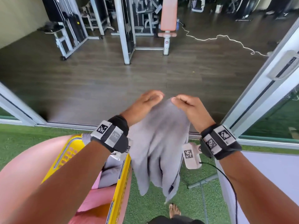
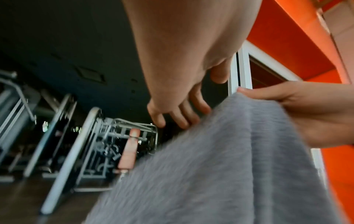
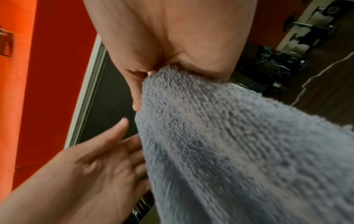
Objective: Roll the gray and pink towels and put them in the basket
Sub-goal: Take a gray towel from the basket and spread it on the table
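Gray terry is pinched at its top edge by the right hand (image 1: 191,107), thumb and curled fingers closed on the cloth; the gray towel (image 1: 159,143) hangs straight down from that pinch, unrolled, its long axis vertical, its lower end loose above the grass. The left hand (image 1: 142,104) is held just beside the pinch, fingers straight and relaxed against the fabric, gripping nothing; it is judged the nearer hand to take a second corner so the cloth can be spread for rolling. Both forearms are raised forward, wrists level. The yellow basket (image 1: 120,188) lies below and to the left, with the pink towel (image 1: 95,199) bunched in it, unrolled.
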Demonstrator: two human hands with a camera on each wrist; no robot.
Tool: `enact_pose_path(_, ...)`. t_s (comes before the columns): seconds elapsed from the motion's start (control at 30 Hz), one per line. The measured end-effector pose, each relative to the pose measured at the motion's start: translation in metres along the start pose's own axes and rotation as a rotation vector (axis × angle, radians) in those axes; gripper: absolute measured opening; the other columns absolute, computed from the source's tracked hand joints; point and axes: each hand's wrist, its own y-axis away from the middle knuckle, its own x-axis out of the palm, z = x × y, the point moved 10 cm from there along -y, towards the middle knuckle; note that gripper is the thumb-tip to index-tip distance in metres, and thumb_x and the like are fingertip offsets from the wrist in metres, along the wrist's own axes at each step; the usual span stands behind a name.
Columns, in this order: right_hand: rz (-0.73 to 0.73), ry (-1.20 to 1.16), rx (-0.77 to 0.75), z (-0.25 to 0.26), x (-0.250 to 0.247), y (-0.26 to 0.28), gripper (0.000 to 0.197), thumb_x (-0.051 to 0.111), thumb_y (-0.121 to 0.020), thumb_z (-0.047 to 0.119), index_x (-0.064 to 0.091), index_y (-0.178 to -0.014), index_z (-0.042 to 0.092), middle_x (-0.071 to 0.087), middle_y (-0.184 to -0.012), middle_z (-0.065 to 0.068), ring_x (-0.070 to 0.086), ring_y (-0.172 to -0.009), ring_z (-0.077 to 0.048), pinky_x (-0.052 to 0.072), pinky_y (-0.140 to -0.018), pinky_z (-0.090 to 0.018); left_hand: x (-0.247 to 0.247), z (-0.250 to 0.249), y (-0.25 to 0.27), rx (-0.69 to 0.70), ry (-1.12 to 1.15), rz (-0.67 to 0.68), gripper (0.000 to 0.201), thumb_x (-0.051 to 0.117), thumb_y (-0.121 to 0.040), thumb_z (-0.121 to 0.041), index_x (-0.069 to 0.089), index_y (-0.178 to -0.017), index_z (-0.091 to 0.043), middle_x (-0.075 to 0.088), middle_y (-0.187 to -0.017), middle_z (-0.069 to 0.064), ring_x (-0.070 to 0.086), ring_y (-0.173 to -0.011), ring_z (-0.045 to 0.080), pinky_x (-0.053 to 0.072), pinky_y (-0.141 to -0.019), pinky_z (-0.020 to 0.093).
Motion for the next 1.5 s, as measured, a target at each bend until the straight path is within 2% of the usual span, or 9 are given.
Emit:
enact_pose_path(0.13, -0.013, -0.030, -0.016, 0.011, 0.011, -0.014, 0.011, 0.058, -0.093, 0.007, 0.063, -0.086, 0.014, 0.066, -0.081, 0.005, 0.058, -0.077, -0.001, 0.045, -0.076, -0.016, 0.027, -0.008, 0.011, -0.062, 0.405, 0.080, 0.032, 0.052, -0.098, -0.021, 0.058, -0.098, 0.010, 0.059, -0.090, 0.008, 0.052, -0.084, 0.016, 0.040, -0.075, 0.027)
enact_pose_path(0.27, -0.049, -0.066, 0.066, -0.013, 0.015, 0.006, 0.023, 0.058, -0.095, 0.018, 0.055, -0.074, 0.008, 0.053, -0.067, 0.007, 0.047, -0.064, -0.002, 0.037, -0.063, -0.017, 0.010, -0.021, 0.014, -0.052, 0.293, 0.048, 0.025, 0.053, -0.095, -0.006, 0.056, -0.071, -0.010, 0.050, -0.064, -0.011, 0.044, -0.062, 0.001, 0.035, -0.059, 0.015)
enact_pose_path(0.4, 0.009, -0.095, 0.091, -0.034, 0.028, 0.035, 0.050, 0.057, -0.092, 0.038, 0.047, -0.072, -0.006, 0.038, -0.072, -0.004, 0.034, -0.070, -0.013, 0.027, -0.061, -0.029, -0.040, -0.011, 0.010, -0.030, 0.282, -0.281, 0.030, 0.056, -0.093, -0.008, 0.045, -0.065, -0.007, 0.036, -0.064, -0.003, 0.034, -0.062, 0.006, 0.029, -0.057, 0.021)
enact_pose_path(0.5, -0.022, -0.037, 0.064, -0.023, 0.018, 0.031, 0.030, 0.060, -0.093, 0.025, 0.059, -0.077, 0.000, 0.044, -0.070, 0.000, 0.038, -0.067, -0.008, 0.031, -0.061, -0.028, -0.059, 0.004, 0.022, -0.029, 0.386, -0.518, 0.017, 0.055, -0.093, -0.003, 0.056, -0.077, 0.001, 0.050, -0.075, 0.002, 0.046, -0.069, 0.004, 0.038, -0.069, 0.017)
enact_pose_path(0.67, -0.023, -0.049, -0.057, 0.037, 0.006, -0.005, 0.010, 0.061, -0.092, 0.006, 0.069, -0.086, 0.006, 0.071, -0.083, 0.000, 0.061, -0.078, -0.002, 0.045, -0.078, -0.015, 0.016, -0.011, 0.025, 0.017, 0.425, -0.074, 0.028, 0.054, -0.095, -0.015, 0.059, -0.098, 0.012, 0.056, -0.095, 0.010, 0.048, -0.092, 0.014, 0.039, -0.085, 0.028)
enact_pose_path(0.93, -0.001, -0.160, 0.046, -0.004, 0.029, 0.031, 0.036, 0.059, -0.094, 0.025, 0.049, -0.071, 0.000, 0.038, -0.072, -0.002, 0.034, -0.071, -0.013, 0.027, -0.065, -0.032, -0.050, -0.019, 0.016, 0.029, 0.462, -0.382, 0.022, 0.054, -0.094, -0.009, 0.051, -0.073, -0.005, 0.040, -0.070, 0.004, 0.040, -0.070, 0.010, 0.034, -0.067, 0.024)
enact_pose_path(1.1, -0.082, -0.102, -0.064, 0.047, 0.001, -0.002, 0.017, 0.060, -0.092, 0.010, 0.067, -0.077, 0.008, 0.066, -0.074, -0.007, 0.056, -0.074, -0.006, 0.044, -0.073, -0.021, 0.021, -0.038, 0.026, -0.002, 0.372, 0.081, 0.018, 0.047, -0.098, -0.005, 0.063, -0.107, -0.005, 0.067, -0.093, -0.006, 0.058, -0.088, -0.002, 0.044, -0.079, 0.011)
enact_pose_path(1.33, 0.068, -0.077, 0.070, -0.001, 0.036, 0.023, 0.027, 0.059, -0.094, 0.022, 0.058, -0.081, -0.001, 0.046, -0.072, -0.005, 0.041, -0.068, -0.014, 0.036, -0.066, -0.031, -0.044, -0.013, 0.016, -0.018, 0.556, -0.332, 0.016, 0.057, -0.090, -0.013, 0.054, -0.075, -0.010, 0.048, -0.071, 0.001, 0.043, -0.076, 0.016, 0.035, -0.073, 0.029)
enact_pose_path(1.5, -0.123, -0.087, -0.025, 0.028, 0.003, -0.003, 0.029, 0.051, -0.098, 0.017, 0.047, -0.073, 0.003, 0.039, -0.071, 0.000, 0.036, -0.071, -0.009, 0.032, -0.068, -0.030, 0.013, -0.021, 0.030, 0.015, 0.323, 0.045, 0.026, 0.051, -0.097, -0.018, 0.055, -0.079, 0.000, 0.048, -0.078, 0.003, 0.043, -0.078, 0.011, 0.038, -0.071, 0.027)
